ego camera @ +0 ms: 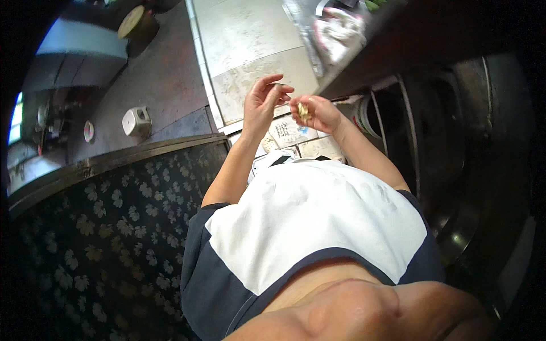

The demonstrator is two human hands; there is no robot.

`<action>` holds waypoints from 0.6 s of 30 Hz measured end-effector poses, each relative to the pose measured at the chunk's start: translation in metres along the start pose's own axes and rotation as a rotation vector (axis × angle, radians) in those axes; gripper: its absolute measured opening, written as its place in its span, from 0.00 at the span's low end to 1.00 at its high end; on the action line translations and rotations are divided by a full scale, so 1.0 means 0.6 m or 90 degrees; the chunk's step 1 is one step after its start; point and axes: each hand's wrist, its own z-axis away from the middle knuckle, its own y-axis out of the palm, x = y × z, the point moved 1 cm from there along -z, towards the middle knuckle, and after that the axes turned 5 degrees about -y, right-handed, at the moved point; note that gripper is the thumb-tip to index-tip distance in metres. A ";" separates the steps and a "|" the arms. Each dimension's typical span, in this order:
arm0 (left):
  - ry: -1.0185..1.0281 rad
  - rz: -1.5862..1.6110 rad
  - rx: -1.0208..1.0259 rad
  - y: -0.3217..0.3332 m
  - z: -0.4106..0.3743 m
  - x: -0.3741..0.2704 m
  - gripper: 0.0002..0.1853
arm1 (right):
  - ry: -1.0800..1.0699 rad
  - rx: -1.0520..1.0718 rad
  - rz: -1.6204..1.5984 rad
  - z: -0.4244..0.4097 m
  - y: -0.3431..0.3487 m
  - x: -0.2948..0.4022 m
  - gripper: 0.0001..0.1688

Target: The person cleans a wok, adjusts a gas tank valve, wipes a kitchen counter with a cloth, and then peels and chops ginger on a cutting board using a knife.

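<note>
My right hand is curled around several small, pale yellow pieces, possibly peeled garlic cloves. They show between its fingers and palm. Close to its left, my left hand is raised with the fingers bent and apart. Nothing plainly shows in it, though part of its palm side is hidden. A small gap separates the two hands. Both are held out in front of my white and navy shirt, above a pale tiled floor.
A dark floral panel with a wooden edge stands at my left. Beyond it are a white plastic stool and a round wooden block. Dark shelving runs along my right. Whitish cloth lies at the upper right.
</note>
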 end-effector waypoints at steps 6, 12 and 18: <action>0.019 0.042 -0.107 -0.245 0.009 -0.057 0.13 | 0.024 0.041 -0.180 -0.189 0.141 -0.027 0.22; -0.020 0.022 -0.160 -0.383 0.025 -0.076 0.13 | 0.013 0.053 -0.074 -0.292 0.231 -0.036 0.17; -0.050 0.097 -0.190 -0.473 0.007 -0.068 0.11 | -0.095 0.018 0.052 -0.382 0.229 0.044 0.16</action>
